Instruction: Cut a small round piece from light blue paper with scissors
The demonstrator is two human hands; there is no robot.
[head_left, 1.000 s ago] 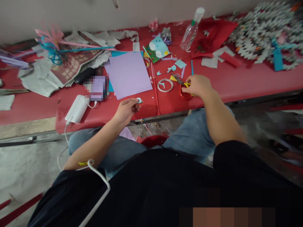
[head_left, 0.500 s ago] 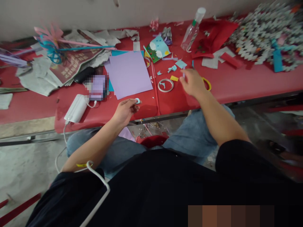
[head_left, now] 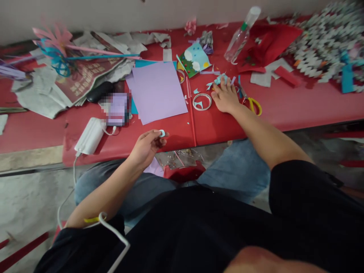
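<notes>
Left hand [head_left: 148, 147]: pinching pale piece [head_left: 162, 133]
Right hand [head_left: 226, 98]: spread over blue scraps [head_left: 220, 79]
Scissors [head_left: 251, 103]: now released; I'd say cutting's paused

One head cam: we look forward and steeply down past the wearer's black shirt [head_left: 184, 227], closest at 6 o'clock. Red table [head_left: 284, 104] runs 9 to 3, mid-range; grey wall [head_left: 170, 13] farthest, at 12. Off frame centre we get left hand [head_left: 147, 148] at 9, right hand [head_left: 226, 97] at 2.
</notes>
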